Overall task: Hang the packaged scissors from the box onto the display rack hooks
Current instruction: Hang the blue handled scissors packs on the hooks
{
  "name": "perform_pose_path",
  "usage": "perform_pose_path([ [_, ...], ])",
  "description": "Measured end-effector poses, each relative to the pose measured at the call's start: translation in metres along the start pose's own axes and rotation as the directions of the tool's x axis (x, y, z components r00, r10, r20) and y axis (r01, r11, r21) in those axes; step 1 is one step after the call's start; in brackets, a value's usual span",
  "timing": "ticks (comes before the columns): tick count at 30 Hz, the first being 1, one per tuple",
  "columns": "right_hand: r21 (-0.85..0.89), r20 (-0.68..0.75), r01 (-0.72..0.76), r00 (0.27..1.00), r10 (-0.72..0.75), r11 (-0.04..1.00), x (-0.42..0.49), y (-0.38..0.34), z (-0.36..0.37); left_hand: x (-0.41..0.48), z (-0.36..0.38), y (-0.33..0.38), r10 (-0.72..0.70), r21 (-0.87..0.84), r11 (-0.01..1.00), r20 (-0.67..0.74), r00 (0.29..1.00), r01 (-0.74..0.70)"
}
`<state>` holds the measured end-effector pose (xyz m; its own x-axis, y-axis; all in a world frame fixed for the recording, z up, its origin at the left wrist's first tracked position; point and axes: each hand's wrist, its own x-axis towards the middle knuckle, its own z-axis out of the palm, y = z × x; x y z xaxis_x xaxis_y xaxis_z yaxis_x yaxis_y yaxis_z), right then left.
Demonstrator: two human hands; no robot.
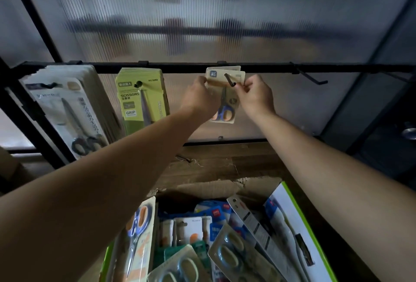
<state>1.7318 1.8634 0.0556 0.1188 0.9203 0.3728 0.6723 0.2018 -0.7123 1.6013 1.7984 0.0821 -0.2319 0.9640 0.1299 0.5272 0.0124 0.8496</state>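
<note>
Box (292, 200) holds assorted scissor packs (191, 232), on wooden counter (225, 158). Your left grip (198, 99) and right grip (256, 97) pinch the packaged scissors (225, 109) at a rack hook (229, 80); ribbed translucent panel (225, 23) behind.

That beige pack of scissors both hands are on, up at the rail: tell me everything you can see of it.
The beige scissors pack is a flat tan card with a blue logo in its top left corner. It holds small scissors, blades up, with blue handles and orange inserts. It hangs upright below the black rail, with a dark hook poking through its top. The left hand grips its upper left edge, and the right hand pinches its upper right. Another card seems to sit behind it.
</note>
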Motion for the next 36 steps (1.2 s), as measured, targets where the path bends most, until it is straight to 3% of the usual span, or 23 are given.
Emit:
perform_pose_path([
  [6, -0.068, 0.108, -0.056, 0.992, 0.063, 0.996, -0.028, 0.009, -0.008, -0.027, 0.0, -0.008, -0.041, 0.024, 0.999, 0.05, 0.998, 0.039],
  [9, -0.172, 0.245, -0.015, 0.968, 0.057, 0.985, -0.064, 0.016, -0.011, -0.054, 0.005, -0.02, -0.025, 0.163, 0.987, 0.123, 0.992, 0.004],
  [13, -0.283, 0.449, 0.117, 0.893, 0.024, 0.952, -0.111, 0.028, -0.013, -0.089, 0.016, -0.035, -0.06, 0.225, 0.974, 0.227, 0.972, 0.008],
  [19, -0.275, 0.649, 0.194, 0.76, 0.033, 0.942, -0.171, 0.041, -0.026, -0.132, 0.028, -0.058, -0.12, 0.411, 0.91, 0.39, 0.913, -0.056],
  [23, -0.192, 0.822, 0.25, 0.569, 0.016, 0.949, -0.193, 0.054, -0.037, -0.15, 0.024, -0.069, -0.156, 0.489, 0.861, 0.515, 0.843, -0.14],
  [29, -0.133, 0.971, 0.498, 0.241, 0.011, 0.857, -0.2, 0.059, -0.041, -0.169, 0.014, -0.071, -0.209, 0.569, 0.808, 0.518, 0.83, -0.151],
  [33, -0.088, 0.989, 0.603, 0.15, -0.005, 0.793, -0.203, 0.063, -0.032, -0.169, 0.003, -0.076, -0.272, 0.59, 0.799, 0.528, 0.805, -0.117],
  [36, -0.077, 0.985, 0.632, 0.169, -0.04, 0.771, -0.206, 0.07, -0.023, -0.166, -0.005, -0.083, -0.283, 0.592, 0.798, 0.53, 0.799, -0.11],
])
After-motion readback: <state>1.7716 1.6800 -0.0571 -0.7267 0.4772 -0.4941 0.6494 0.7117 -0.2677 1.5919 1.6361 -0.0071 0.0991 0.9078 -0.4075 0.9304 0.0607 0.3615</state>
